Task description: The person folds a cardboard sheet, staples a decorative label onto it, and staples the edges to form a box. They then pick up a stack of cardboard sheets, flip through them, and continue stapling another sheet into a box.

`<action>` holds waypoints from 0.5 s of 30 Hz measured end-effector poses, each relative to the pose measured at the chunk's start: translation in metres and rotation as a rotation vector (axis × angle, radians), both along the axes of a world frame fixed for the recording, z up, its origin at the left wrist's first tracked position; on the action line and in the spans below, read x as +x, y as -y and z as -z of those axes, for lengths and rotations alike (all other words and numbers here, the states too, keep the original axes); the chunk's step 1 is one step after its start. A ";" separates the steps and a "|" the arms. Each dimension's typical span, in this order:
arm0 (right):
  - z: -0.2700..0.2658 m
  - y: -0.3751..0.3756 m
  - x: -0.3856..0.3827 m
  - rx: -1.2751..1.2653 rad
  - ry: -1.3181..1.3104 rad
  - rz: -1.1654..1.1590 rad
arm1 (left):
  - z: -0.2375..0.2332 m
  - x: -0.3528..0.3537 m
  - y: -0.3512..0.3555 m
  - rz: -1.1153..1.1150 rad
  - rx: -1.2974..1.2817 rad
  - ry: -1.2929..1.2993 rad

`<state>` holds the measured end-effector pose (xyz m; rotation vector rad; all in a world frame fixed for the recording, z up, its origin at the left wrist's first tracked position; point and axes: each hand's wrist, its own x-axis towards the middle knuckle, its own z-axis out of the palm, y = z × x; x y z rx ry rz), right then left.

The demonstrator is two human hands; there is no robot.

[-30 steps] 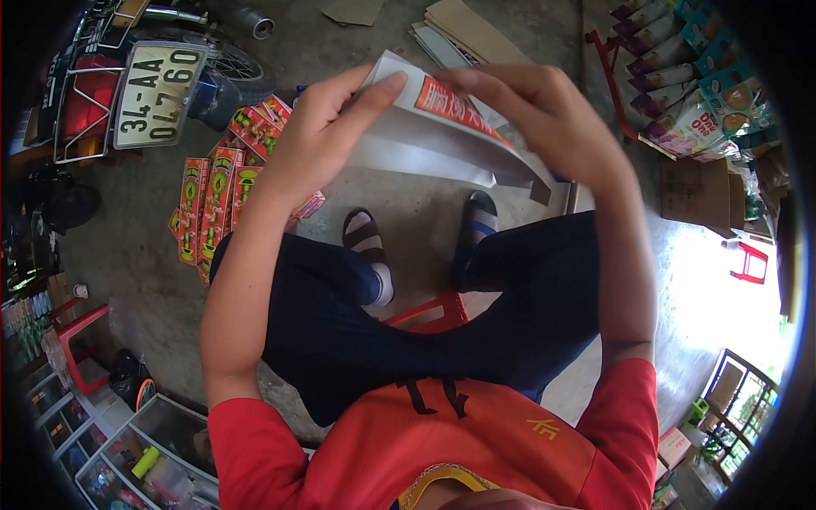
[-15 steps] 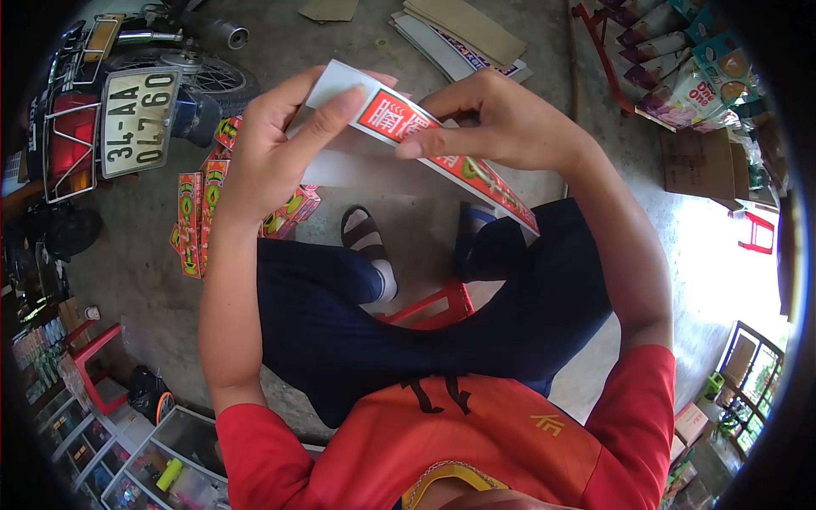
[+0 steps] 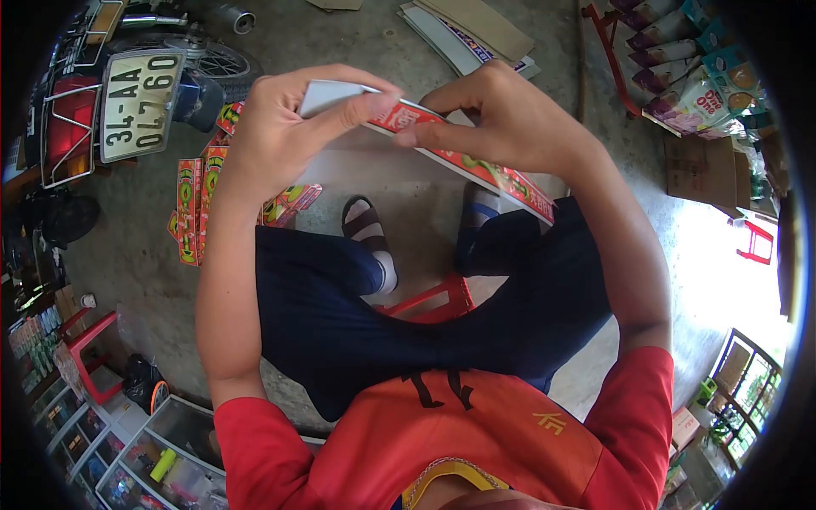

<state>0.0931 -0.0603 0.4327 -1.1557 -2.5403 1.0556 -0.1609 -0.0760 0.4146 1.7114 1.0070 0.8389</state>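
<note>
Both hands hold a long, narrow cardboard box, white along its edges, with a red printed side bearing light characters and green pictures. My left hand grips its left end, thumb lying along the white part and fingers behind. Closer to the middle, my right hand pinches the box, its thumb pressed on the red print. The right part slants down toward my knee. Below the left hand, a pale translucent panel shows. Several similar red printed boxes lie in a heap on the floor, partly behind my left forearm.
A parked motorbike stands at upper left. Flat cardboard sheets lie on the floor ahead. Bagged goods fill a red rack at upper right, above a brown carton. A red stool shows beneath me; drawers stand at lower left.
The box has tipped so its printed face looks narrower, and its right end has shifted slightly right. My left hand has turned, its thumb now farther along the box. Both hands keep hold.
</note>
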 end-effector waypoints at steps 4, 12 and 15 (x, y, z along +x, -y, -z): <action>0.015 -0.002 0.015 -0.060 -0.188 0.049 | 0.001 -0.009 -0.005 -0.033 0.001 0.050; 0.029 -0.003 0.016 0.177 -0.133 -0.006 | 0.000 -0.006 -0.007 -0.001 0.159 -0.245; 0.027 0.000 0.013 0.281 -0.026 -0.005 | 0.006 0.001 -0.009 0.058 0.528 -0.390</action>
